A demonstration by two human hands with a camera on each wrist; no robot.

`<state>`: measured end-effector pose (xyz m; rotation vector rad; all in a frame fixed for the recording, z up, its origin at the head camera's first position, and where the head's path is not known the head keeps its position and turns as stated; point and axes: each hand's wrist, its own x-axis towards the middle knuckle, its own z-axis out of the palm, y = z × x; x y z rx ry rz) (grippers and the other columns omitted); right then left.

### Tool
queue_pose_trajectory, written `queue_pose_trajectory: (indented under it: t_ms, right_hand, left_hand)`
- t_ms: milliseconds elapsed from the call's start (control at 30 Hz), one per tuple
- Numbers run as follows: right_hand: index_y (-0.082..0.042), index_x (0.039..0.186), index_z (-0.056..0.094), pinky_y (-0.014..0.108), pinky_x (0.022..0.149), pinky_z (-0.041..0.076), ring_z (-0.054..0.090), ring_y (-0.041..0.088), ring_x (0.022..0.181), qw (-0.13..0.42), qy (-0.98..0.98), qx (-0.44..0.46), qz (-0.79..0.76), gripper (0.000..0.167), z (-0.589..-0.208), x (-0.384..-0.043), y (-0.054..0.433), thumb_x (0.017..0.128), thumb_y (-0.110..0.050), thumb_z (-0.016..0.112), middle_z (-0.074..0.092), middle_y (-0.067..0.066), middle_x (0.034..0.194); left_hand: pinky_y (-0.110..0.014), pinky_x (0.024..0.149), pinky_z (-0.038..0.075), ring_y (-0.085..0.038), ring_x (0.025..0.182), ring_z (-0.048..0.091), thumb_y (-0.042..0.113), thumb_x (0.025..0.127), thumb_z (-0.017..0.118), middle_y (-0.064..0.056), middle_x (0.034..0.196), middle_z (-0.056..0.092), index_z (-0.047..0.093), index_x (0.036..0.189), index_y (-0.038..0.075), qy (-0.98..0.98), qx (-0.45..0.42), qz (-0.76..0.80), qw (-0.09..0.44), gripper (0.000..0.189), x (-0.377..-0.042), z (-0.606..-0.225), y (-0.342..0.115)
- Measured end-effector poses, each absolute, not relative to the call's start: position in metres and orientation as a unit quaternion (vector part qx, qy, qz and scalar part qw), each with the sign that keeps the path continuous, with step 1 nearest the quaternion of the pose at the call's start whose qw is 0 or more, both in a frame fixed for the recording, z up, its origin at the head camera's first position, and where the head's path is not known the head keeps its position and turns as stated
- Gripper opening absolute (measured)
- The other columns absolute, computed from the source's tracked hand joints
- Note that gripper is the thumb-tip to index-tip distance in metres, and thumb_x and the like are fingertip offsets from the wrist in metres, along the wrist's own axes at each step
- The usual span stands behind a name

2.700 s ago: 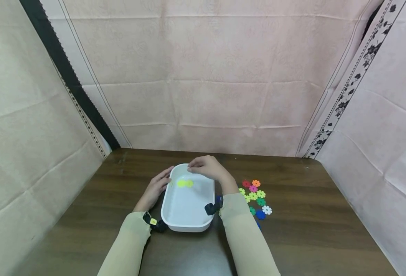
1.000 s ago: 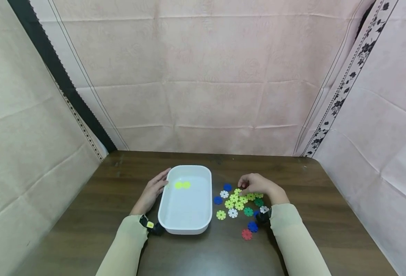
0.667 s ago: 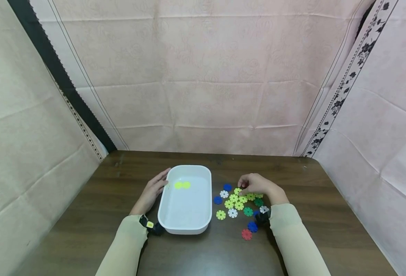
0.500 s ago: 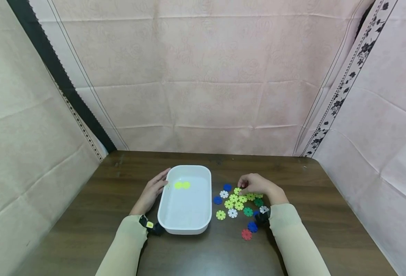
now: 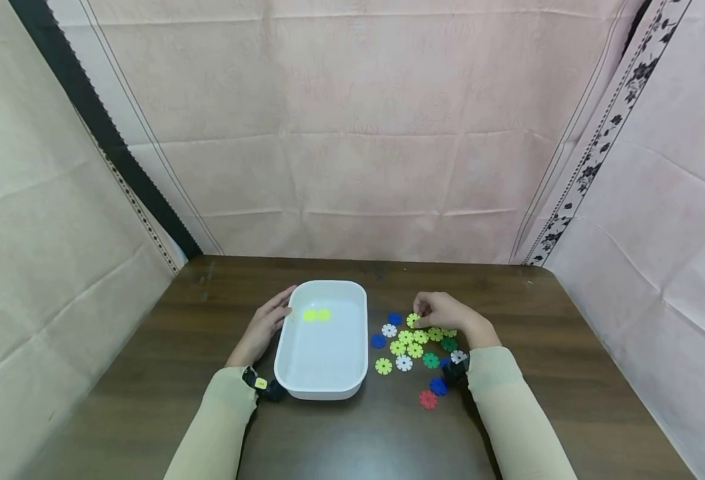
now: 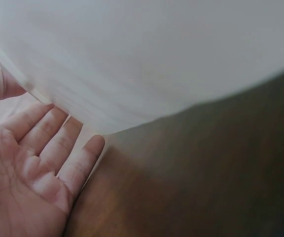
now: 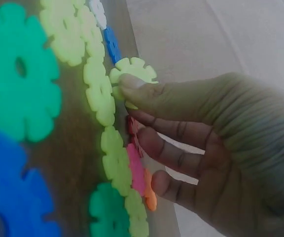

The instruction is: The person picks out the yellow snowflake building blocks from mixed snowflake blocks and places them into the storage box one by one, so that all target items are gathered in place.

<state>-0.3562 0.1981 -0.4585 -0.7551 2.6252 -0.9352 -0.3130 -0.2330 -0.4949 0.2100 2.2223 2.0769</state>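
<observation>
The tray is looking like smooth plastic, the flower-shaped discs like matt plastic; the wood-grained table is shining softly, and the backdrop cloth is showing creases.

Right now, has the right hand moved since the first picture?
Yes: against the table, the right hand has gone rightward, from over the white tray to the flower pieces.

On the counter, the tray has two flower pieces in its far half, and many other pieces lie to its right.
</observation>
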Motion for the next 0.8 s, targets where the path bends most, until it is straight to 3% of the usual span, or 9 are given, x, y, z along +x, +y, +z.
queue_pose_trajectory:
  t_ms: [167,400,800]
  right_hand:
    - [-0.009,0.101,0.063,0.034,0.068,0.053,0.060,0.018,0.078,0.103,0.902,-0.256,-0.331,0.013,-0.456,-0.360,0.198,0.093,-0.014,0.073,0.065,0.001,0.090]
    - [-0.013,0.103,0.066,0.035,0.081,0.055,0.063,0.016,0.088,0.087,0.895,-0.246,-0.362,0.012,-0.456,-0.360,0.196,0.094,-0.018,0.073,0.067,-0.002,0.094]
    - [-0.015,0.105,0.068,0.033,0.078,0.057,0.065,0.019,0.089,0.056,0.868,-0.289,-0.399,0.014,-0.440,-0.358,0.182,0.093,-0.019,0.074,0.068,0.000,0.095]
  left_hand:
    - [-0.041,0.113,0.037,-0.018,0.144,0.038,0.027,0.103,0.054,0.001,0.158,0.040,0.045,0.152,0.023,0.725,0.073,0.683,0.045,0.050,-0.318,-0.492,-0.234]
    - [-0.037,0.112,0.039,-0.016,0.143,0.040,0.027,0.102,0.055,0.001,0.157,0.041,0.046,0.151,0.024,0.725,0.067,0.684,0.045,0.050,-0.315,-0.495,-0.234]
    - [-0.037,0.111,0.040,-0.019,0.144,0.038,0.025,0.103,0.052,0.001,0.159,0.038,0.046,0.152,0.024,0.719,0.078,0.689,0.043,0.049,-0.313,-0.500,-0.236]
